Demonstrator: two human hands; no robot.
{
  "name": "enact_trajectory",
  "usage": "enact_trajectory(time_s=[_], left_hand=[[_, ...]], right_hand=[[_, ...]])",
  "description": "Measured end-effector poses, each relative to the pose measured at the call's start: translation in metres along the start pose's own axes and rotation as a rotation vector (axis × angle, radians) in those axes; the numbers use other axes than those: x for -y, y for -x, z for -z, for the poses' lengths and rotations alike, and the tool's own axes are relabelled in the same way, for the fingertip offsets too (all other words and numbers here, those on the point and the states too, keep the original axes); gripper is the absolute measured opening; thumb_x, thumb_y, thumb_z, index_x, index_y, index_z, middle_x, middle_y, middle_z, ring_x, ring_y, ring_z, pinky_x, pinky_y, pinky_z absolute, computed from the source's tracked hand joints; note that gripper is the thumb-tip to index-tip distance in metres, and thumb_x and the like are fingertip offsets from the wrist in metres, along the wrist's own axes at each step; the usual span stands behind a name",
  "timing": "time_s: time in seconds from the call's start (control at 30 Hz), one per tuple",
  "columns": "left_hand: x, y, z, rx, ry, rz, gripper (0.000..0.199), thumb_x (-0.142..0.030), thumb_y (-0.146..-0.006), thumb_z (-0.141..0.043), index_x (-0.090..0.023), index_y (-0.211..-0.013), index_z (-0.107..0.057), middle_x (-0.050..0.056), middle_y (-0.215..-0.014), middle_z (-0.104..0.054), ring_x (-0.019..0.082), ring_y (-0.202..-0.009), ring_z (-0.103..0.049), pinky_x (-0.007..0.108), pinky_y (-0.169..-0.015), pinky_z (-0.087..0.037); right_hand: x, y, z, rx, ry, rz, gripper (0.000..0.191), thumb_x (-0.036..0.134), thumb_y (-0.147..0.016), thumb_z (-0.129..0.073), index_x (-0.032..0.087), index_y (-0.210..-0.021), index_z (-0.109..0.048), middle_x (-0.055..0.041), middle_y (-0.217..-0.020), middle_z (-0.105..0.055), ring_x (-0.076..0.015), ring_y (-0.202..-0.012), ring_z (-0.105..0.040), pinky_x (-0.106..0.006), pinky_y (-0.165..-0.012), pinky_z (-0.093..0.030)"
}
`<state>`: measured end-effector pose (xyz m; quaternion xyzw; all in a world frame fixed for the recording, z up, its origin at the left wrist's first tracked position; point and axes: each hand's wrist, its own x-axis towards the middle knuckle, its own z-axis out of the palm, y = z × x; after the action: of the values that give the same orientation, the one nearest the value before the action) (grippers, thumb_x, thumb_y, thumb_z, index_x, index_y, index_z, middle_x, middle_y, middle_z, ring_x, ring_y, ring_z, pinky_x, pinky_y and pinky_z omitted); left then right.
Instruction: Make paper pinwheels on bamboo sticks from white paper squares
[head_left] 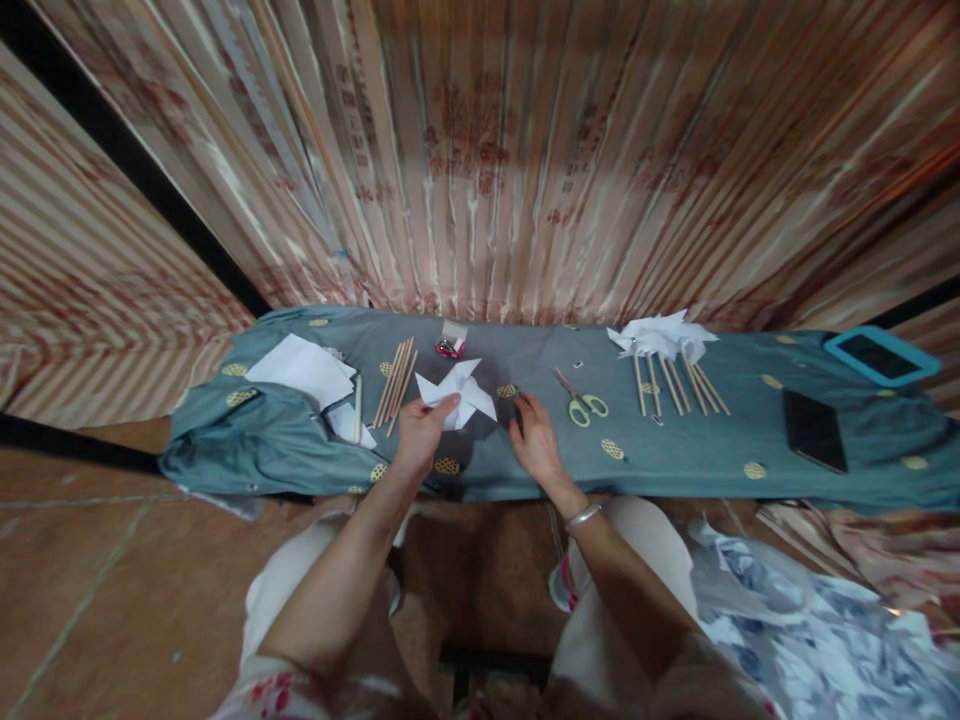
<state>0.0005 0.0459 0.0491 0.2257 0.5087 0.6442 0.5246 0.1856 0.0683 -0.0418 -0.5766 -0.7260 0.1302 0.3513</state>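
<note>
Head view: left hand [421,432] has thumb and fingers pinched on one edge of a white paper pinwheel [471,396], held just above the table [697,455], between the two hands. Right hand [535,440] is low, just beside the pinwheel's right side, fingers half curled; from where I'm standing, can't tell if anything small is in its fingertips.

Risks, my judgement: a hard thumb pinch could crease a blade; a loose one could let the folds spring out. The pin box [450,346] sits lidless right behind the pinwheel, so a careless reach could tip it. Scissors [577,397] lie near the right hand, blades spread; a wide sweep could catch them.

Counts: 1 pinwheel in hand, 1 pin box, 1 pair of scissors. Bare sticks [394,385] left of the pinwheel: about five, overlapping. Stick-mounted pinwheels [664,338] at right: roughly seven sticks, heads too bunched to count. White paper [296,368] far left: one pile, sheet count unreadable. Tablet-like devices at far right: 2, one blue-framed [877,355], one black [814,430].
</note>
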Motion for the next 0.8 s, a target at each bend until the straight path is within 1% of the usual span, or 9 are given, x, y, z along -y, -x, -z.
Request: enact_trajectory(time_s=[0.07, 0.13, 0.23, 0.3, 0.4, 0.5, 0.63, 0.7, 0.8], left_hand=[[-0.003, 0.001, 0.004, -0.008, 0.002, -0.011, 0.044, -0.038, -0.035, -0.092, -0.014, -0.067, -0.074, 0.004, -0.066, -0.073, 0.016, -0.058, -0.064, 0.028, -0.063, -0.051], [-0.004, 0.002, 0.008, -0.029, -0.001, -0.012, 0.045, -0.037, -0.034, -0.092, -0.015, -0.068, -0.074, 0.004, -0.068, -0.074, 0.016, -0.058, -0.064, 0.028, -0.062, -0.051], [-0.007, 0.004, 0.012, -0.072, 0.023, -0.004, 0.045, -0.034, -0.034, -0.092, -0.014, -0.069, -0.074, 0.004, -0.068, -0.074, 0.016, -0.058, -0.064, 0.027, -0.060, -0.051], [-0.010, 0.006, 0.014, -0.084, 0.053, 0.005, 0.043, -0.031, -0.036, -0.091, -0.014, -0.070, -0.073, 0.004, -0.069, -0.074, 0.017, -0.061, -0.065, 0.027, -0.061, -0.051], [-0.020, 0.009, 0.020, -0.081, 0.090, 0.012, 0.038, -0.027, -0.041, -0.089, -0.015, -0.073, -0.073, 0.004, -0.072, -0.075, 0.018, -0.068, -0.068, 0.027, -0.066, -0.053], [-0.034, 0.012, 0.032, -0.092, 0.096, -0.003, 0.033, -0.026, -0.047, -0.088, -0.014, -0.073, -0.071, 0.005, -0.070, -0.074, 0.019, -0.070, -0.070, 0.027, -0.067, -0.054], [-0.049, 0.011, 0.051, -0.157, 0.122, -0.030, 0.028, -0.021, -0.055, -0.085, -0.013, -0.077, -0.070, 0.002, -0.065, -0.071, 0.018, -0.065, -0.069, 0.027, -0.065, -0.054], [-0.054, 0.008, 0.056, -0.196, 0.131, 0.007, 0.021, -0.017, -0.062, -0.082, -0.013, -0.077, -0.068, 0.000, -0.062, -0.069, 0.015, -0.059, -0.067, 0.026, -0.064, -0.055], [-0.057, -0.001, 0.055, -0.229, 0.160, 0.090, 0.012, -0.012, -0.071, -0.075, -0.012, -0.076, -0.064, -0.001, -0.062, -0.068, 0.010, -0.052, -0.063, 0.023, -0.061, -0.056]], right_hand=[[0.004, 0.001, -0.002, 0.020, 0.096, 0.006, 0.045, 0.022, -0.091, -0.040, 0.009, -0.130, -0.057, -0.0225, -0.145, -0.049, -0.0309, -0.134, -0.047, -0.051, -0.109, -0.040], [0.008, 0.002, -0.002, 0.060, 0.163, -0.011, 0.045, 0.022, -0.092, -0.038, 0.008, -0.132, -0.055, -0.0240, -0.147, -0.045, -0.0329, -0.135, -0.044, -0.054, -0.107, -0.040], [0.013, 0.001, -0.002, 0.090, 0.211, -0.016, 0.045, 0.019, -0.093, -0.036, 0.010, -0.133, -0.054, -0.0225, -0.147, -0.046, -0.0325, -0.135, -0.043, -0.054, -0.106, -0.040], [0.015, 0.000, -0.001, 0.093, 0.223, -0.008, 0.045, 0.018, -0.093, -0.036, 0.011, -0.134, -0.054, -0.0214, -0.146, -0.048, -0.0316, -0.134, -0.044, -0.053, -0.105, -0.040], [0.017, -0.001, 0.001, 0.102, 0.233, 0.009, 0.044, 0.017, -0.093, -0.036, 0.008, -0.132, -0.055, -0.0219, -0.143, -0.051, -0.0316, -0.133, -0.044, -0.051, -0.105, -0.040], [0.017, -0.001, 0.002, 0.105, 0.239, 0.024, 0.043, 0.017, -0.093, -0.036, 0.008, -0.131, -0.055, -0.0222, -0.141, -0.053, -0.0316, -0.132, -0.045, -0.051, -0.105, -0.040], [0.015, 0.000, 0.002, 0.081, 0.231, 0.041, 0.043, 0.016, -0.092, -0.038, 0.012, -0.131, -0.055, -0.0208, -0.139, -0.054, -0.0303, -0.130, -0.047, -0.051, -0.104, -0.041], [0.015, 0.000, 0.001, 0.078, 0.228, 0.037, 0.043, 0.016, -0.092, -0.038, 0.012, -0.132, -0.054, -0.0208, -0.140, -0.054, -0.0302, -0.130, -0.047, -0.051, -0.104, -0.041], [0.016, -0.001, 0.000, 0.083, 0.224, 0.025, 0.043, 0.016, -0.092, -0.038, 0.010, -0.132, -0.055, -0.0218, -0.140, -0.053, -0.0308, -0.132, -0.046, -0.051, -0.105, -0.040]])
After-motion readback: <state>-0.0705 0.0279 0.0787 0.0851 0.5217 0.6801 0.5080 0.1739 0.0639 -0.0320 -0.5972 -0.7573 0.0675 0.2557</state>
